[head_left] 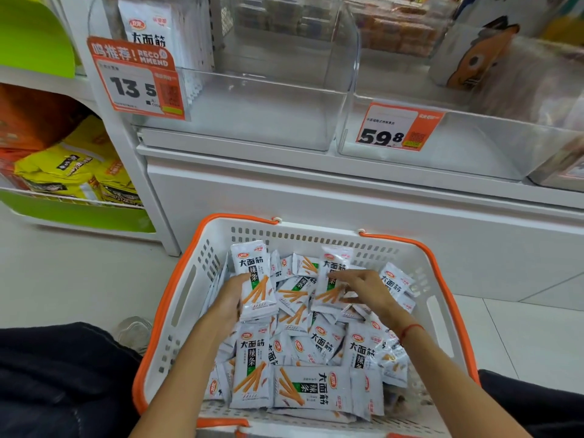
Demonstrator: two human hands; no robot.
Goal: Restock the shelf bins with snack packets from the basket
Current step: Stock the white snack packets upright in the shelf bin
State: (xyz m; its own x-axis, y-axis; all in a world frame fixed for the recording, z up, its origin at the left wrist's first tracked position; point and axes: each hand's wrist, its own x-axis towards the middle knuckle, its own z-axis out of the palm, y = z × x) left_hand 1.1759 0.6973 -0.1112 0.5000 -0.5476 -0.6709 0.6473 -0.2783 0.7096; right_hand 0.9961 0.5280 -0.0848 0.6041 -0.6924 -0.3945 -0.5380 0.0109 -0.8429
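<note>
A: Shop aisle, pale tiled floor (63, 279), white shelf unit (316, 191) ahead. What are the hands doing?

B: Both are down in the basket (202, 273), which sits on the floor against the unit's base. The left hand (232, 300) grips a small upright stack of packets (256, 279), fingers curled round its left edge; how many are in the stack I cannot tell. The right hand (363, 289) has its fingers loosely spread, fingertips touching one tilted packet (331, 276).

A: And around them?

B: A loose heap of the same white packets (311, 387) fills the basket, too many and too overlapped to count. One basket, white with an orange rim and two orange handles. A red cord (410, 329) circles the right wrist.

A: Further out?

B: Two clear bins in front on the shelf. The left bin (252, 115) holds a row of matching packets (151, 30) standing at its back left, and carries a tag (136, 80) reading 13.5. The right bin (474, 143) carries a tag (398, 128) reading 59.8. Yellow bags (69, 172) sit on a green-edged rack at far left.
</note>
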